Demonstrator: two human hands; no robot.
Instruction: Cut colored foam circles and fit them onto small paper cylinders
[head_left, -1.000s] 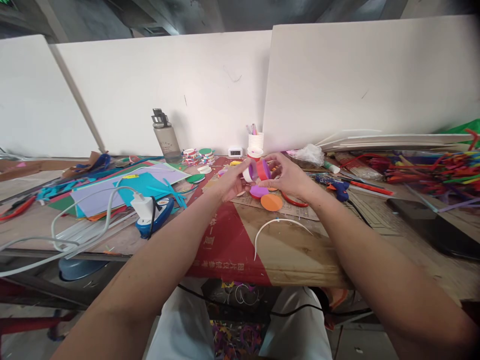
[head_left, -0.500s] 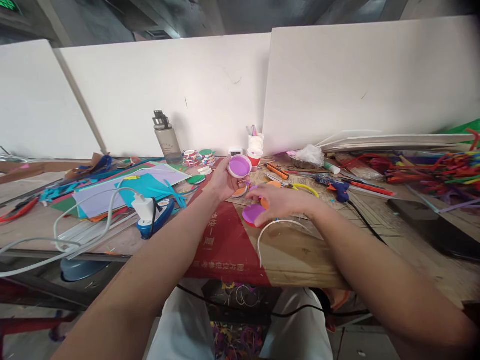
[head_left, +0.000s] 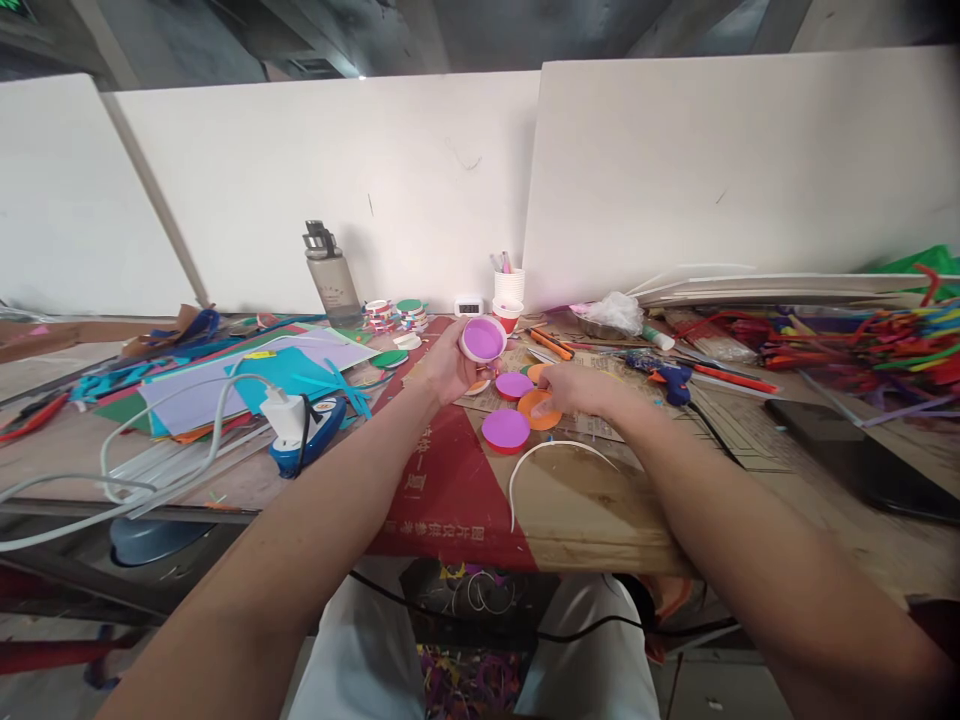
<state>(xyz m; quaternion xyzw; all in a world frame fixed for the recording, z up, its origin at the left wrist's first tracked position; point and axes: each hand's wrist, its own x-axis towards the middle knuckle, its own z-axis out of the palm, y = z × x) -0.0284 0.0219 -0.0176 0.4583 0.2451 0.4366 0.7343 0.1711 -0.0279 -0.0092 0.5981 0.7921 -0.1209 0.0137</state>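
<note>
My left hand (head_left: 448,368) holds a shallow, round white-rimmed cup (head_left: 484,341), its purple inside tilted toward me. Its fingers curl around the cup's left side and underneath. Over the table, my right hand (head_left: 566,388) is closed at the edge of an orange disc (head_left: 545,418), the thumb lying across the disc; some fingertips are hidden. Close by lie a purple disc with a red side (head_left: 505,430) and a second purple disc (head_left: 514,386). Part of another orange piece shows behind my right fingers. A curved white strip (head_left: 555,446) lies in front.
At the back stand a water bottle (head_left: 332,275), stacked paper cups (head_left: 509,290) and a small white clock (head_left: 469,306). Coloured paper (head_left: 281,378) and a power strip (head_left: 309,437) are at left. To the right are a blue glue gun (head_left: 671,378), a black phone-like slab (head_left: 862,455) and coloured strips (head_left: 847,335).
My right hand has shifted up and right, off the front purple disc, uncovering it, the second purple disc and the orange one. My left hand still holds the cup, slightly lower.
</note>
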